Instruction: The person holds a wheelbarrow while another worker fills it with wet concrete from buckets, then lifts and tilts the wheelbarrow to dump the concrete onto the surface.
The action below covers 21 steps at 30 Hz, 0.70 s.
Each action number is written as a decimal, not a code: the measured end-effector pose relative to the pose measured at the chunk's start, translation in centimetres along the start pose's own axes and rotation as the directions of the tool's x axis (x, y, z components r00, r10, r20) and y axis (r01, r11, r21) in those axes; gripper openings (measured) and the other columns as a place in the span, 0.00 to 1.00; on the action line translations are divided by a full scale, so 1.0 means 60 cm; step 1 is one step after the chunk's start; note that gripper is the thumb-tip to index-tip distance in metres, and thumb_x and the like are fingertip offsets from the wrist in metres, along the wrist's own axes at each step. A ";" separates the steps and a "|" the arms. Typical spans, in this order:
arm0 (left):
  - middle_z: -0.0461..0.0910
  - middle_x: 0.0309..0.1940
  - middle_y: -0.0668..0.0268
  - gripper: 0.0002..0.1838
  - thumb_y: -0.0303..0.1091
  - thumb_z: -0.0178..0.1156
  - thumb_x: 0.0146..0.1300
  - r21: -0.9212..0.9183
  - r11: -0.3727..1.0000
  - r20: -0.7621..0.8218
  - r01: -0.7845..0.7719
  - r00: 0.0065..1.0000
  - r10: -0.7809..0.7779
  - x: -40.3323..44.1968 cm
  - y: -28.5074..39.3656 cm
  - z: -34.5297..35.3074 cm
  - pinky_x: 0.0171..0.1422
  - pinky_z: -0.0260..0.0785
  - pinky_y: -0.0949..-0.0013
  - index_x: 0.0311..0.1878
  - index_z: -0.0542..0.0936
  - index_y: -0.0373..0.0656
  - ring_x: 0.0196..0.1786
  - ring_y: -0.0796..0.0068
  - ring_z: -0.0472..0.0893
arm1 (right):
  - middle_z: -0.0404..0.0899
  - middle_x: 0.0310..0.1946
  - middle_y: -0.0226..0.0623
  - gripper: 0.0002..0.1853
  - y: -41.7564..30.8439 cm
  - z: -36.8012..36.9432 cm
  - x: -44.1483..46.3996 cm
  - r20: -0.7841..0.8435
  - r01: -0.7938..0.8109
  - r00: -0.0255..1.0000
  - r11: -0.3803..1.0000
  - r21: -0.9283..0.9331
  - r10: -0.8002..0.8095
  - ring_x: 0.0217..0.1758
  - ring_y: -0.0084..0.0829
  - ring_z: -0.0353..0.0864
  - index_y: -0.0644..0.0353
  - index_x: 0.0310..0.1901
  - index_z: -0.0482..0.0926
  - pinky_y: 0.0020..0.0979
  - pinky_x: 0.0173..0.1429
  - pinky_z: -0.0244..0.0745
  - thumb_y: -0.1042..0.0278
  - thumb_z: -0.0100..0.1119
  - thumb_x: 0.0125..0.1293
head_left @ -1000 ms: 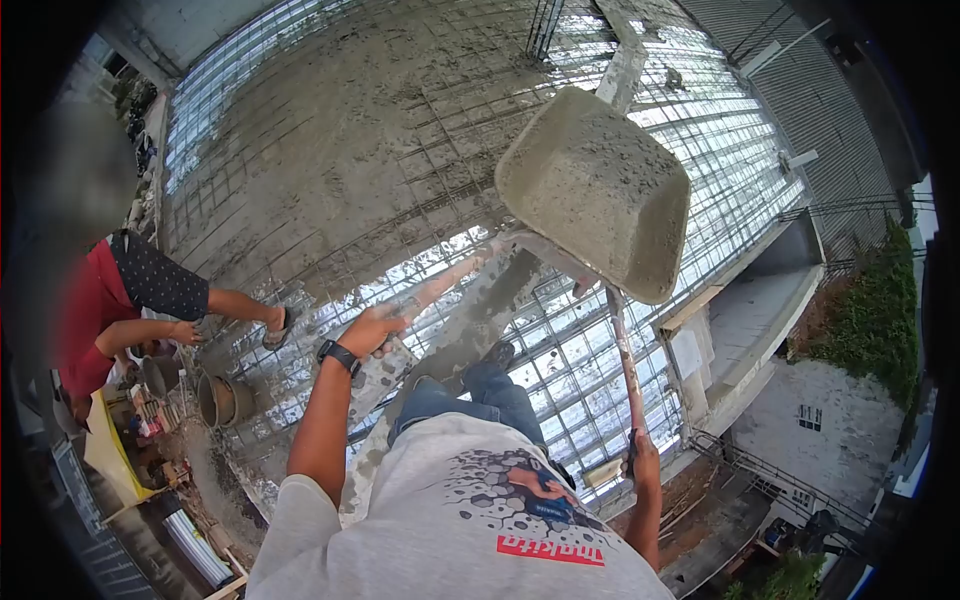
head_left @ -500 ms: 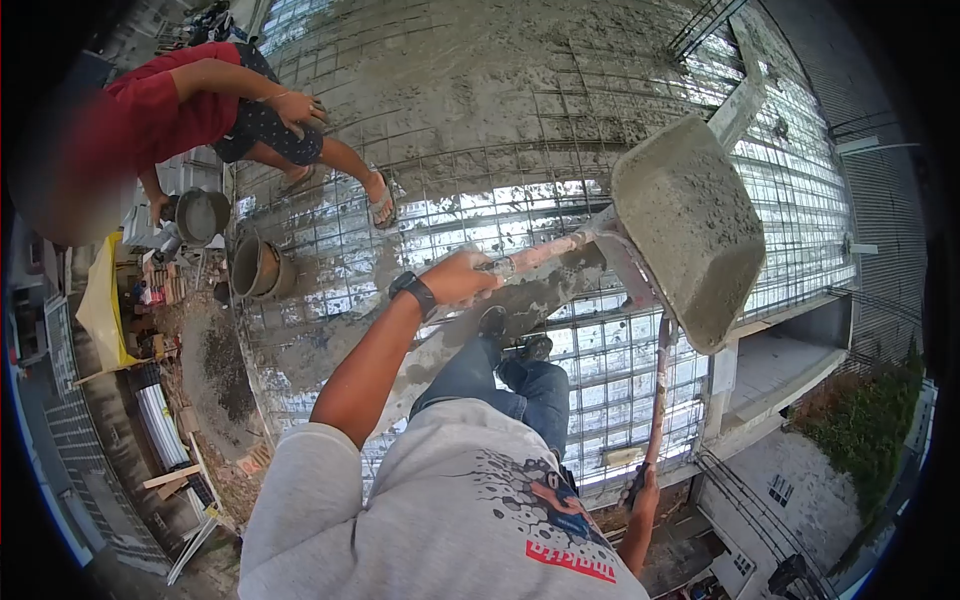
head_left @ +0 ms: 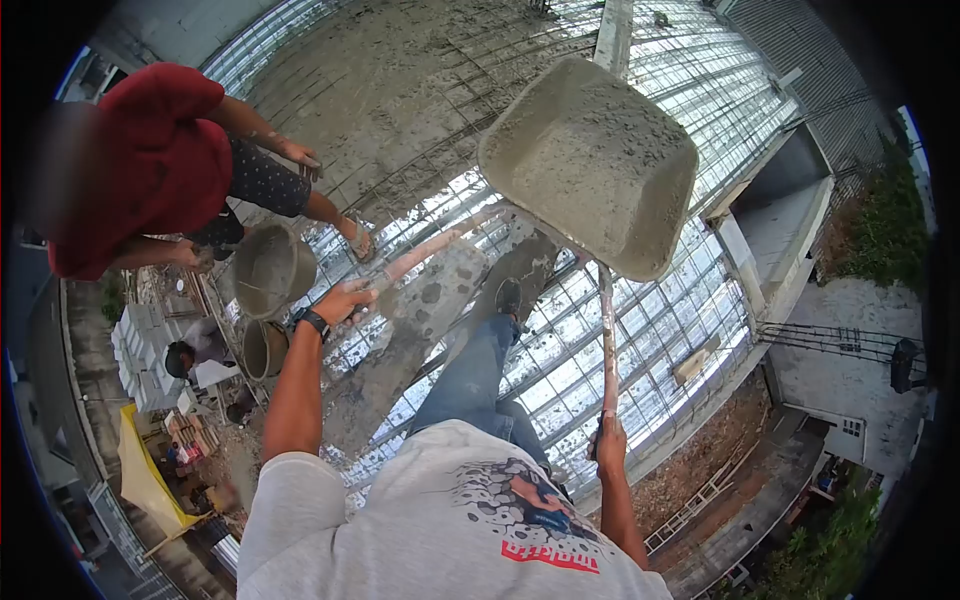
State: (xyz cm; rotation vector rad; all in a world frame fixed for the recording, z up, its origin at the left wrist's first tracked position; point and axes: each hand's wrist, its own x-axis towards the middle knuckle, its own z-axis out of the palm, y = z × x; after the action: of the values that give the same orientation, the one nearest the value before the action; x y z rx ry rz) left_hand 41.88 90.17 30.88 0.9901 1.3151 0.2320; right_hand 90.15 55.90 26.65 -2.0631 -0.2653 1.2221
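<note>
Ahead of me is a wheelbarrow (head_left: pixel 560 150), its tray coated in grey concrete with a rough layer of wet mix inside. My left hand (head_left: pixel 345 300), a dark watch on its wrist, is wrapped round the end of the left handle. Lower on the right, my right hand (head_left: pixel 608 445) grips the other handle (head_left: pixel 609 350). Both handles are smeared with concrete. The wheel is hidden beneath the tray. My feet stand on a concrete-smeared plank (head_left: pixel 415 330) that runs over the steel mesh.
A co-worker in a red shirt (head_left: pixel 165 170) bends at the left, one hand at a bucket (head_left: pixel 272 268). Another bucket (head_left: pixel 263 349) stands beside it. Wet concrete (head_left: pixel 370 90) covers the far mesh. The slab edge (head_left: pixel 660 440) drops to lower ground at right; a person is below left.
The view has swung, and the wheelbarrow now sits further left and higher, its tray facing me more. The co-worker has brought the held bucket over beside the standing one. Both my hands keep their grip.
</note>
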 end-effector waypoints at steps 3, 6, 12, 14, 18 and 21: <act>0.76 0.29 0.75 0.27 0.46 0.61 0.63 0.090 0.985 -0.085 0.146 0.987 -0.138 -0.054 -0.094 -0.054 0.22 0.62 0.80 0.61 0.68 0.46 0.21 0.87 0.70 | 0.65 0.14 0.30 0.28 0.090 0.073 -0.077 0.004 -0.031 1.000 0.999 -0.042 0.031 0.11 0.25 0.69 0.62 0.35 0.69 0.29 0.16 0.64 0.38 0.44 0.69; 0.78 0.32 0.75 0.27 0.50 0.65 0.59 0.152 0.942 -0.089 0.298 0.954 -0.287 -0.133 -0.149 -0.093 0.31 0.68 0.72 0.58 0.72 0.49 0.27 0.84 0.74 | 0.66 0.13 0.31 0.30 0.178 0.124 -0.150 0.003 -0.098 0.995 0.994 -0.049 0.098 0.11 0.27 0.70 0.61 0.32 0.68 0.30 0.14 0.65 0.34 0.47 0.65; 0.77 0.33 0.72 0.22 0.49 0.68 0.56 0.210 0.881 -0.166 0.424 0.903 -0.395 -0.192 -0.386 -0.258 0.37 0.73 0.66 0.47 0.74 0.49 0.32 0.80 0.78 | 0.72 0.16 0.36 0.33 0.365 0.268 -0.291 0.162 -0.342 0.934 0.927 0.155 0.318 0.15 0.29 0.74 0.65 0.31 0.71 0.31 0.19 0.70 0.33 0.47 0.65; 0.78 0.37 0.64 0.25 0.46 0.69 0.54 0.278 0.805 -0.314 0.524 0.842 -0.439 -0.215 -0.424 -0.270 0.40 0.75 0.59 0.49 0.73 0.43 0.38 0.72 0.81 | 0.71 0.15 0.34 0.31 0.442 0.328 -0.322 0.174 -0.298 0.946 0.944 0.140 0.273 0.15 0.27 0.74 0.64 0.32 0.70 0.30 0.20 0.69 0.35 0.48 0.66; 0.77 0.48 0.51 0.32 0.39 0.70 0.52 0.565 0.638 -0.414 0.523 0.849 -0.329 -0.169 -0.683 -0.410 0.43 0.75 0.52 0.58 0.69 0.37 0.46 0.59 0.81 | 0.72 0.15 0.36 0.32 0.500 0.374 -0.383 0.132 -0.198 0.974 0.977 0.080 0.187 0.16 0.28 0.75 0.67 0.30 0.70 0.32 0.21 0.71 0.36 0.47 0.66; 0.75 0.54 0.46 0.35 0.36 0.69 0.52 0.570 0.636 -0.406 0.520 0.851 -0.332 -0.164 -0.754 -0.424 0.46 0.75 0.48 0.62 0.67 0.36 0.49 0.53 0.80 | 0.72 0.15 0.36 0.32 0.593 0.462 -0.403 0.131 -0.218 0.970 0.971 0.093 0.205 0.16 0.28 0.76 0.64 0.32 0.71 0.31 0.21 0.70 0.35 0.45 0.67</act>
State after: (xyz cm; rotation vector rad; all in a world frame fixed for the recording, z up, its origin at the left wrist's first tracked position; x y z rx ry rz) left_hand -0.36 68.97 7.25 1.2159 1.9116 -0.5505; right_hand 48.15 31.09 11.20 -1.9664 -0.0327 1.4601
